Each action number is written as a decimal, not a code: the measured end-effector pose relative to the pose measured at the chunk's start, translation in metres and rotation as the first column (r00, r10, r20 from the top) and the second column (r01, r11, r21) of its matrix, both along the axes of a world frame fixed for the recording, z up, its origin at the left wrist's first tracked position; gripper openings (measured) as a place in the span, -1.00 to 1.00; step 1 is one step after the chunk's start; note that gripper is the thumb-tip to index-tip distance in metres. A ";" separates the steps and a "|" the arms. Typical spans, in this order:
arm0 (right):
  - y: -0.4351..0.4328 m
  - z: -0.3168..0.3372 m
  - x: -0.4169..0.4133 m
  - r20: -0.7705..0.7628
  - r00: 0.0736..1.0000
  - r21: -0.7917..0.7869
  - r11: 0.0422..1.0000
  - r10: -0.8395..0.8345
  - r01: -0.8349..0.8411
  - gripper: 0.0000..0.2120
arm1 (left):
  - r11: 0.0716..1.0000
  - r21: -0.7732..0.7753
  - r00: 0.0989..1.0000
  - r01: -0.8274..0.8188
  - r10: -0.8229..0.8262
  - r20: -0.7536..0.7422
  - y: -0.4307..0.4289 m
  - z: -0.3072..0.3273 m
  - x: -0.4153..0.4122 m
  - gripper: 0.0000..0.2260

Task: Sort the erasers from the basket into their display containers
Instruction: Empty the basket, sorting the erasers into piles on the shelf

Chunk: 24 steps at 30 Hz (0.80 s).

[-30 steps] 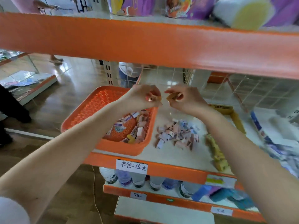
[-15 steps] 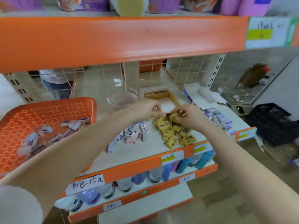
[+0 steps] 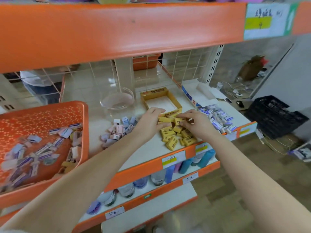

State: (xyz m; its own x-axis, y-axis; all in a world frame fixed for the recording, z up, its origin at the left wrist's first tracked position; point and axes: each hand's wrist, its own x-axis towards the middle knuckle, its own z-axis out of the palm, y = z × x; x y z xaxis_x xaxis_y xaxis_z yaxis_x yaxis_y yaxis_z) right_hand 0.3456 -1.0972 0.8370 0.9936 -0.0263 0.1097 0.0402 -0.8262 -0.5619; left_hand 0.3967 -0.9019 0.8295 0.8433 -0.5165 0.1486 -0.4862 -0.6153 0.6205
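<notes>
Yellow erasers (image 3: pixel 170 140) are now under both our hands. Our right hand (image 3: pixel 197 123) pinches one between thumb and fingertips, and our left hand (image 3: pixel 151 122) curls its fingers round a few at the pile's far edge. A second ago both hands were raised by the orange basket (image 3: pixel 85 125) on the left. Since then we have swung right and come down onto this pile, just near of the empty yellow box (image 3: pixel 154 93). We judge boxing the yellows comes next. Pink erasers (image 3: pixel 116 133) and blue-white erasers (image 3: pixel 217 118) lie loose on either side, and many remain in the basket.
</notes>
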 end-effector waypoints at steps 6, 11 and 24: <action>0.010 0.010 0.014 0.053 0.998 0.041 0.999 -0.014 0.012 -0.74 | 0.998 -0.048 0.999 -0.039 0.038 -0.014 0.003 0.018 -0.005 -0.64; 0.038 0.033 0.032 0.166 0.986 0.086 0.996 -0.017 0.003 -0.82 | 0.985 -0.118 0.980 -0.126 0.142 0.137 0.021 0.044 -0.010 -0.73; 0.214 0.058 0.079 0.178 0.866 0.047 0.875 0.468 -0.483 -0.85 | 0.753 -0.095 0.739 -0.651 0.657 0.147 0.212 0.076 -0.052 -0.72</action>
